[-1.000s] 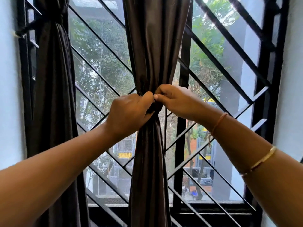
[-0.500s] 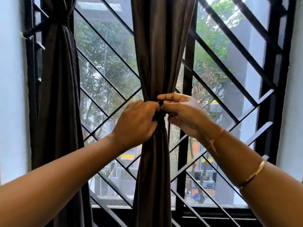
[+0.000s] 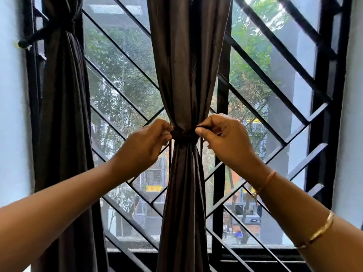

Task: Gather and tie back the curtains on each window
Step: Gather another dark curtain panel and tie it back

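The left grip [image 3: 145, 147] is clamped on the left end of a dark tie [image 3: 183, 135], its curled fingers pinching it against the cloth. The right grip [image 3: 225, 142] pinches the tie's other end between thumb and forefinger. Between the two grips the tie wraps the middle curtain [image 3: 188, 65] and cinches it into a narrow waist; the cloth spreads wider above the grips and hangs in folds below them. Behind the right grip a thread band [image 3: 265, 182] circles the wrist, and a gold bangle [image 3: 319, 231] sits farther back on the forearm. Well to the left of the left grip hangs a second curtain [image 3: 62, 118], bound high up by a cord [image 3: 42, 36]. Beyond both grips stands the black diagonal window grille [image 3: 121, 61].
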`<action>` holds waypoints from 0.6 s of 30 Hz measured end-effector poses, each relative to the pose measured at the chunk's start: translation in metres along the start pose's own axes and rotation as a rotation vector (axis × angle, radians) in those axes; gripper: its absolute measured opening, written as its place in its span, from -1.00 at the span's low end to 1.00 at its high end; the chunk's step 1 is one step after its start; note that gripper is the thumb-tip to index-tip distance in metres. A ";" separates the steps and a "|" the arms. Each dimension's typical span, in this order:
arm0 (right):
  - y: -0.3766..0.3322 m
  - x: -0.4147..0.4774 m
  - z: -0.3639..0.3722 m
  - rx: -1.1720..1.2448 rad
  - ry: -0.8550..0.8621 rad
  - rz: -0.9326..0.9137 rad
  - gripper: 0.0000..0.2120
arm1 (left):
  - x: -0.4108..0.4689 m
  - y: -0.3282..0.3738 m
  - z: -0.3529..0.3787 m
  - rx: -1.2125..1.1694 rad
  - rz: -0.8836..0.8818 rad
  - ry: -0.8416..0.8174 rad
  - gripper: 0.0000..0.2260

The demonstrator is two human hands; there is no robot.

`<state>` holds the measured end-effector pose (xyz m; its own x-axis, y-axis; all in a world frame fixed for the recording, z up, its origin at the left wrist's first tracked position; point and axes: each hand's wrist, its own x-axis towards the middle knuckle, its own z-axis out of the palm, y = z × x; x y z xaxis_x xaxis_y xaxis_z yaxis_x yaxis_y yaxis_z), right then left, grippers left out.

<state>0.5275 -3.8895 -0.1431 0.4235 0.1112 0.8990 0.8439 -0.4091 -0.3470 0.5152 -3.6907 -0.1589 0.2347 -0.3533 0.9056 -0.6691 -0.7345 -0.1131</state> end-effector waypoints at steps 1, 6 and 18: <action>-0.001 0.000 -0.001 0.005 0.000 0.000 -0.95 | 0.000 -0.002 -0.003 0.007 0.002 -0.009 -0.88; -0.002 -0.007 -0.003 0.162 -0.017 0.088 -0.82 | -0.009 -0.012 -0.009 -0.028 -0.054 0.011 -0.94; 0.009 -0.021 -0.019 0.484 -0.112 0.238 -0.76 | -0.022 -0.023 -0.009 -0.081 -0.193 -0.021 -0.91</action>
<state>0.5195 -3.9130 -0.1595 0.6315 0.1728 0.7558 0.7642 0.0260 -0.6445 0.5188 -3.6609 -0.1721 0.3777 -0.2232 0.8986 -0.6645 -0.7412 0.0952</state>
